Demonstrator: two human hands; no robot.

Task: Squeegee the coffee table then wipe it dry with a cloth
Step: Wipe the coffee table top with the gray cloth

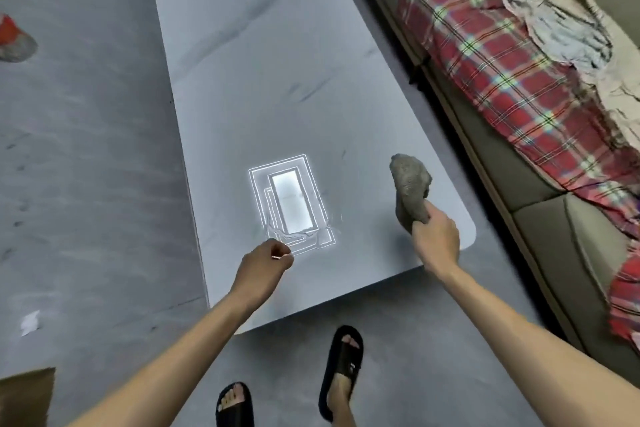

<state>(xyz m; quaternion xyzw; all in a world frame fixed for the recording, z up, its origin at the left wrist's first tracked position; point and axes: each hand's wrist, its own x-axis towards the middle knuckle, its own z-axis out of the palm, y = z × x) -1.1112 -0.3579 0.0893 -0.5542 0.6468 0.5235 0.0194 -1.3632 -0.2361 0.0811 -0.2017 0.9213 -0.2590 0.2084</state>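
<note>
The grey coffee table (263, 80) runs away from me, its glossy top mirroring a ceiling light near the front end. A thin film of water streaks shows beside that reflection. My right hand (437, 242) grips a crumpled grey cloth (410, 184), which is lifted above the table's front right corner. My left hand (266, 262) hovers over the front edge with its fingers curled in, and nothing is visible in it. No squeegee is in view.
A beige sofa (561, 225) with a red plaid blanket (512, 80) and crumpled linens lines the table's right side. Grey floor lies to the left, with a red item (10, 36) and a paper scrap (30, 322). My sandalled feet stand at the near end.
</note>
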